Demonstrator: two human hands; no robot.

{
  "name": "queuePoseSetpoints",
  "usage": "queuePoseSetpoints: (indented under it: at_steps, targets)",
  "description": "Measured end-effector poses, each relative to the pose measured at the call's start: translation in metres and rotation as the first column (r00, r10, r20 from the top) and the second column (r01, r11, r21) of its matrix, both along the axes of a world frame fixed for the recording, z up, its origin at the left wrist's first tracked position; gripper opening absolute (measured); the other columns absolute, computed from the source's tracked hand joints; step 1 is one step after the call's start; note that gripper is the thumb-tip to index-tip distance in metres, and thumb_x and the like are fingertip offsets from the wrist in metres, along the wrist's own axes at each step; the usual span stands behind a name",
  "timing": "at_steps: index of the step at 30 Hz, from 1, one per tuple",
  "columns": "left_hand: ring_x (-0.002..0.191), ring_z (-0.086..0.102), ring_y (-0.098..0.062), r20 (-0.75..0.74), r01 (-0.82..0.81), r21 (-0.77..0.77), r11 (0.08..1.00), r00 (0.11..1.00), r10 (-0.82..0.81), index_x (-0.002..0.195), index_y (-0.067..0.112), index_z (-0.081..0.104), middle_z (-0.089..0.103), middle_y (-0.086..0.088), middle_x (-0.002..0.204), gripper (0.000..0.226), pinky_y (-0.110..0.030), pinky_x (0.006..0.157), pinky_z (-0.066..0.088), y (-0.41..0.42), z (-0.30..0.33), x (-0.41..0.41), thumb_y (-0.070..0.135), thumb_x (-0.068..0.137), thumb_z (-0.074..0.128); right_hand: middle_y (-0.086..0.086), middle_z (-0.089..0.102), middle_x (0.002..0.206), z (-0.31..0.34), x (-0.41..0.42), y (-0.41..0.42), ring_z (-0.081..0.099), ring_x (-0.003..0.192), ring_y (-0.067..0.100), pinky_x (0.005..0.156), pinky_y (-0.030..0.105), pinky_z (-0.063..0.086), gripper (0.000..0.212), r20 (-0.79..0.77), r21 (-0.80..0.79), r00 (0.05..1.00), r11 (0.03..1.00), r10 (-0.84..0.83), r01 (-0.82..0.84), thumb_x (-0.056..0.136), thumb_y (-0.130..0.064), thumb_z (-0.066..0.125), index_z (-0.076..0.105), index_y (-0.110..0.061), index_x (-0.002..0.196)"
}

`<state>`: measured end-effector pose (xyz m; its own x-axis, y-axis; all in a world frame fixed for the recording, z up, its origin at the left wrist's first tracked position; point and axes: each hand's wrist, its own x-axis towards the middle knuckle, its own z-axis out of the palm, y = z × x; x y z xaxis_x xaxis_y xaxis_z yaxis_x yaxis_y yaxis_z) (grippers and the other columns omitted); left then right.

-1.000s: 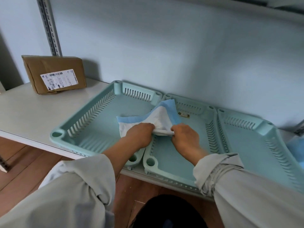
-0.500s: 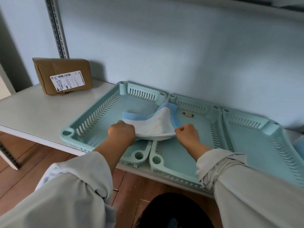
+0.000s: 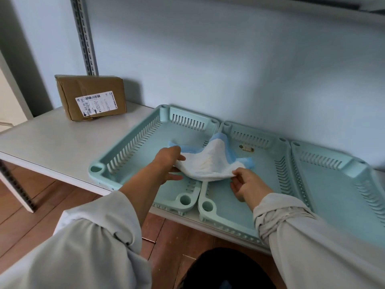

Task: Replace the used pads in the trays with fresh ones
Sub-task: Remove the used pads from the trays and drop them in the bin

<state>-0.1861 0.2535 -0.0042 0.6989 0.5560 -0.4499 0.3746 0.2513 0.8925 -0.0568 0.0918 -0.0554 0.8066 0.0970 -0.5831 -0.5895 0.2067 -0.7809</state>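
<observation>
Head view, looking down: three pale green slotted trays sit side by side on a white tabletop (image 3: 52, 140) against a blue wall. Both hands hold one crumpled white pad (image 3: 206, 163) with blue edging, lifted over the seam between the left tray (image 3: 125, 147) and the middle tray (image 3: 277, 170). The left hand (image 3: 168, 163) grips its left edge; the right hand (image 3: 248, 184) pinches its near right edge. The right tray (image 3: 333, 184) lies beside them. A labelled cardboard box (image 3: 91, 97) stands at the back left.
</observation>
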Motion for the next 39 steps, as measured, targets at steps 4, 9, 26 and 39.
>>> queuePoseSetpoints:
  at_steps: [4,9,26,39]
  targets:
    - [0.09,0.06,-0.029,0.105,-0.179,0.222,0.959,0.982,0.159,0.09,0.01,0.065,0.062,-0.015,0.102,0.017,-0.041,0.078,0.058,-0.001,-0.004,0.007,-0.001,0.086,0.053,0.009,0.064,0.079,0.025,-0.01,0.012,0.058,0.065,0.016,0.074,0.034,0.054,0.008,0.171,-0.036,0.985,0.999,-0.004,0.011,0.085,-0.003,0.062,0.06,-0.011,0.083]
    - [0.078,0.059,-0.028,0.329,-0.262,0.096,0.96,0.919,0.218,0.107,0.01,0.06,0.061,-0.013,0.09,0.031,-0.044,0.081,0.057,-0.006,0.014,0.015,-0.009,0.084,0.052,0.024,0.063,0.074,0.049,-0.029,0.041,0.05,0.061,0.025,0.063,0.029,0.038,0.013,0.644,-0.616,0.462,0.772,0.609,-0.158,0.081,-0.002,0.059,0.07,-0.001,0.075]
    - [0.081,0.062,-0.021,0.44,-0.065,-0.031,0.997,0.895,0.072,0.117,0.013,0.056,0.062,-0.009,0.091,0.033,-0.028,0.072,0.054,-0.004,0.037,0.013,-0.001,0.094,0.037,0.008,0.065,0.096,0.072,-0.045,0.064,0.061,0.09,0.026,0.075,0.034,0.048,0.009,0.477,-0.814,0.331,0.552,0.814,-0.184,0.089,-0.014,0.056,0.062,-0.015,0.096]
    - [0.082,0.06,-0.022,0.364,-0.088,0.59,0.803,0.916,-0.167,0.095,0.005,0.06,0.069,-0.018,0.094,0.017,-0.035,0.081,0.051,0.031,0.032,0.008,0.008,0.082,0.07,-0.008,0.063,0.11,0.102,-0.032,0.058,0.06,0.099,0.016,0.087,0.036,0.051,0.05,0.436,-0.891,0.197,0.452,0.878,-0.044,0.072,-0.034,0.073,0.053,-0.032,0.119]
